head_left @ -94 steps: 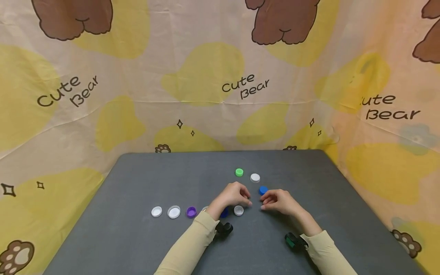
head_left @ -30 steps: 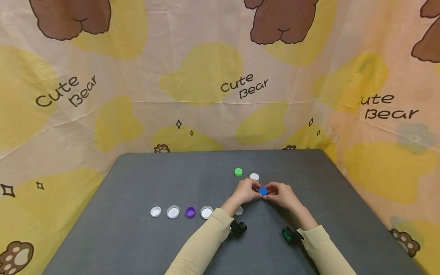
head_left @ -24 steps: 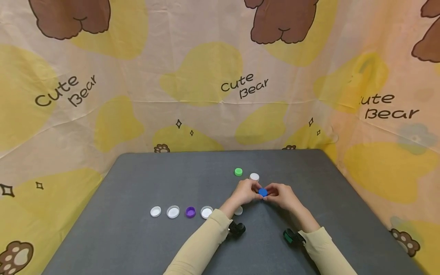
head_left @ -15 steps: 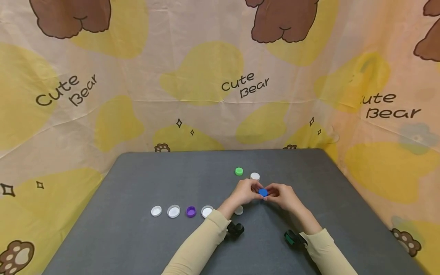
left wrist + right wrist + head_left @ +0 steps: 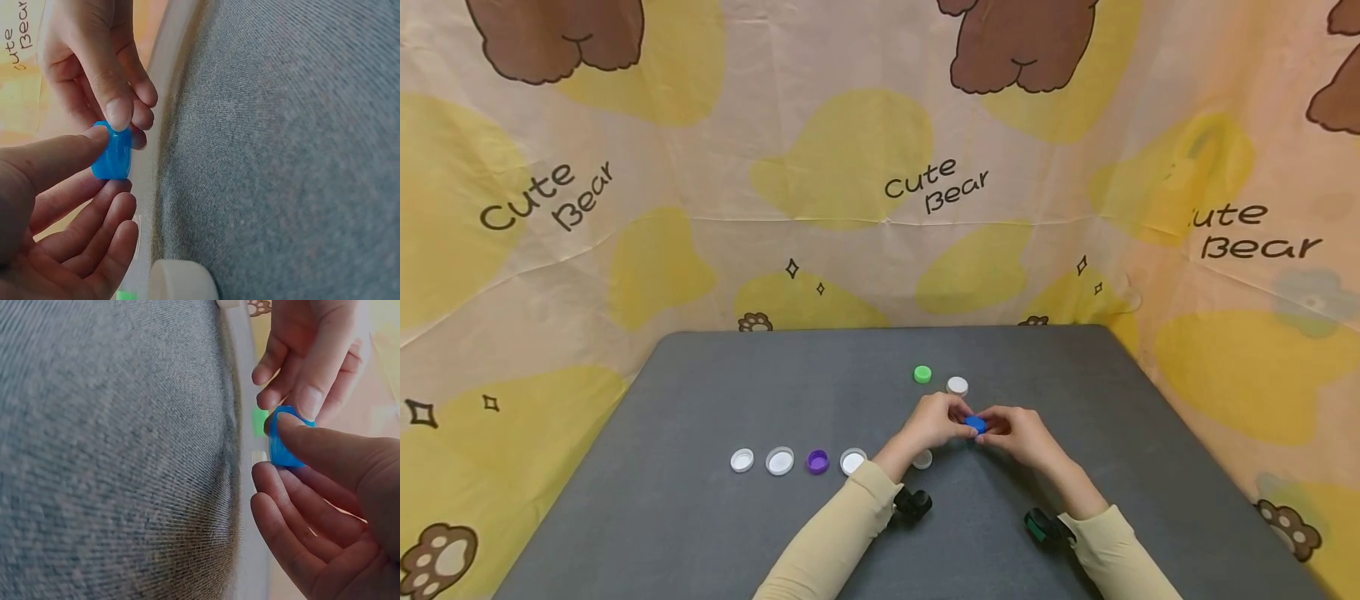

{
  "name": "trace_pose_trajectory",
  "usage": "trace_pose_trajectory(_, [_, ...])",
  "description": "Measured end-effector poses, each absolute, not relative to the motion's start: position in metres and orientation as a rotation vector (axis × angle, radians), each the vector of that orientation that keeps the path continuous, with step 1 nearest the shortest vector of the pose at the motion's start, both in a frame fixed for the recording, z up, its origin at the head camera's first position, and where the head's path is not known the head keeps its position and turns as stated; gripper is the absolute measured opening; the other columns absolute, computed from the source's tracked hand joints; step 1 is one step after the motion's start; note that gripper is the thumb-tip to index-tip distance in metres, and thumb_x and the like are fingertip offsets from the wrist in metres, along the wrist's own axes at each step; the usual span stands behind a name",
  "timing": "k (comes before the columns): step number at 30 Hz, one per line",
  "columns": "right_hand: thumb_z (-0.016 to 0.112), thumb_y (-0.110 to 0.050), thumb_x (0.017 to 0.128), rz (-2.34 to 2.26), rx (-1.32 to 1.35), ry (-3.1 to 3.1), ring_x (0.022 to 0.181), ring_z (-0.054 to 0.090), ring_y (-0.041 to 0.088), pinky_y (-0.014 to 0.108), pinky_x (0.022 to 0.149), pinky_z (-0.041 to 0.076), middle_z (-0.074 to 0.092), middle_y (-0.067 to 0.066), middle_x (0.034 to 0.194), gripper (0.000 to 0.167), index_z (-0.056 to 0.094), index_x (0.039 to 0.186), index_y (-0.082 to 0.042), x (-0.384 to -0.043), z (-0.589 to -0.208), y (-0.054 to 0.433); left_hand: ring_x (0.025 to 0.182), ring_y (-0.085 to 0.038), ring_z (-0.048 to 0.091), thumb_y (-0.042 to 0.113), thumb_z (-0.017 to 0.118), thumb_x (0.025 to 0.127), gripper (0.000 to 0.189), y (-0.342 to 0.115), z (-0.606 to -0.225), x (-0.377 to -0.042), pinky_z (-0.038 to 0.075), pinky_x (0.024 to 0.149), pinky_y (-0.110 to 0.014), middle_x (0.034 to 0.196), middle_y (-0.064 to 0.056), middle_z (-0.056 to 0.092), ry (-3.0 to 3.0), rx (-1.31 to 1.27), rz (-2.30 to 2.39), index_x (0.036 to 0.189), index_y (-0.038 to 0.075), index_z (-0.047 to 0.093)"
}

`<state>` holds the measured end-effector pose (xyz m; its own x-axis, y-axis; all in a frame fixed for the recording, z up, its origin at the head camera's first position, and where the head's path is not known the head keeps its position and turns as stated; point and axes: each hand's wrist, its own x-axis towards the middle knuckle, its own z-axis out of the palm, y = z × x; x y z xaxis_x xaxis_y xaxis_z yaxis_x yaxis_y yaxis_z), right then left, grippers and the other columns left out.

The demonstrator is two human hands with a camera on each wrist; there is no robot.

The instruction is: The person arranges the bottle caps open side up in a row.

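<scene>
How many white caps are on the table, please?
5: three white caps left of the left arm, one just right of it, and one beyond the left hand. The arm may hide others.

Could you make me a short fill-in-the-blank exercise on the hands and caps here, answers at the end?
1. The left hand and right hand both pinch the same small cap, coloured ____.
2. The farthest cap on the table is ____.
3. In the head view, the third cap from the left in the near row is ____.

Missing words: blue; green; purple
</scene>
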<state>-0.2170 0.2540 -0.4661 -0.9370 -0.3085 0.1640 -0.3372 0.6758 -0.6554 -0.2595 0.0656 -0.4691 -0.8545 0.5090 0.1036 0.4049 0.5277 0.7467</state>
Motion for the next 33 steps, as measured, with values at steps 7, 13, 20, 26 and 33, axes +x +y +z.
trace_pose_trajectory(7, [0.074,-0.021,0.082,1.135,0.521,-2.825,0.080,0.069,0.015,0.025,0.070,0.055,0.072,0.007,0.091,0.029,0.070,0.105,-0.005,-0.2149,-0.4627,0.2535,0.063,0.001,0.055,0.028,0.077,0.080,0.022,0.0643,-0.4733,-0.2585,0.044,0.057,-0.017,0.077,0.007,0.068,2.640,0.765,1.271,0.095,0.013,0.073])
trace_pose_trajectory(13, [0.072,-0.023,0.084,1.126,0.532,-2.802,0.077,0.067,0.009,0.023,0.069,0.054,0.073,0.002,0.087,0.026,0.070,0.106,-0.009,-0.2135,-0.4616,0.2556,0.064,0.000,0.055,0.031,0.072,0.084,0.019,0.0628,-0.4747,-0.2569,0.045,0.057,-0.018,0.077,0.007,0.068,2.638,0.759,1.311,0.093,0.014,0.073])
trace_pose_trajectory(20, [0.069,-0.024,0.087,1.172,0.598,-2.799,0.070,0.065,0.008,0.021,0.066,0.052,0.071,-0.003,0.081,0.021,0.070,0.105,-0.013,-0.2151,-0.4638,0.2585,0.065,0.001,0.056,0.035,0.069,0.085,0.020,0.0610,-0.4771,-0.2569,0.044,0.058,-0.016,0.077,0.009,0.069,2.665,0.799,1.330,0.089,0.016,0.074])
trace_pose_trajectory(26, [0.064,-0.026,0.090,1.271,0.623,-2.813,0.072,0.069,0.019,0.022,0.064,0.053,0.072,0.005,0.081,0.022,0.068,0.105,-0.010,-0.2166,-0.4643,0.2599,0.066,-0.001,0.056,0.035,0.069,0.086,0.019,0.0593,-0.4760,-0.2556,0.044,0.059,-0.016,0.078,0.009,0.069,2.658,0.810,1.349,0.089,0.017,0.074])
trace_pose_trajectory(33, [0.061,-0.029,0.092,1.322,0.568,-2.838,0.071,0.068,0.019,0.027,0.063,0.054,0.071,0.005,0.080,0.026,0.069,0.104,-0.008,-0.2177,-0.4653,0.2605,0.067,0.000,0.057,0.029,0.070,0.086,0.014,0.0557,-0.4738,-0.2522,0.045,0.060,-0.015,0.079,0.007,0.070,2.650,0.826,1.385,0.091,0.016,0.074])
